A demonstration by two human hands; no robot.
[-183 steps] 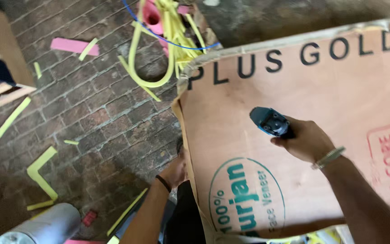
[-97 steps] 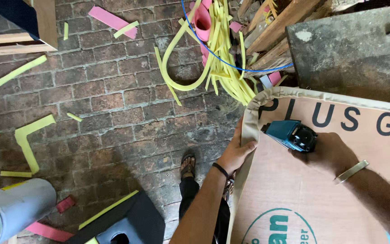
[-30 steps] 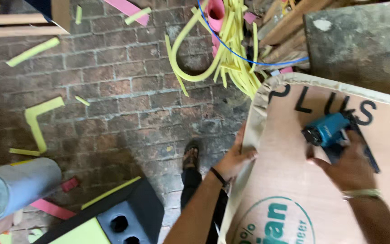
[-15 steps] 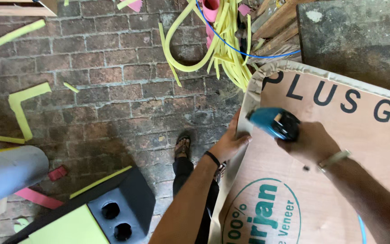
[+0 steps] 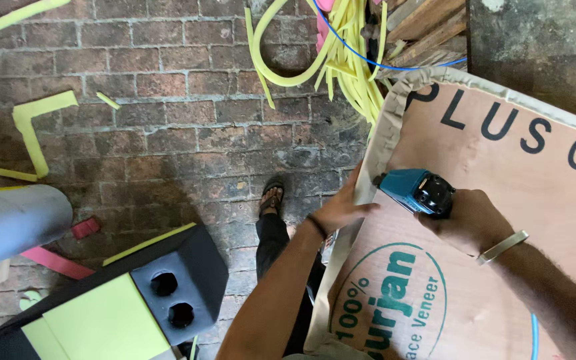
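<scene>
Brick floor (image 5: 168, 133) w/ yellow strips (image 5: 341, 60); right hand (image 5: 468, 220) grips blue tool (image 5: 416, 191), left hand (image 5: 341, 210) presses fabric edge (image 5: 385, 127)

The plywood sheet (image 5: 501, 200) is pinkish brown with dark lettering and a green oval stamp, edged in pale grey fabric (image 5: 385, 133). The tool (image 5: 416, 191) is teal blue with a black end. A silver band (image 5: 503, 247) circles the right wrist, a dark one (image 5: 316, 225) the left. The brick floor (image 5: 168, 133) is dull reddish brown, strewn with yellow strips (image 5: 341, 60), pink scraps (image 5: 55, 261) and a blue cord (image 5: 368, 59). The block (image 5: 128, 300) is black with a yellow-green face.
</scene>
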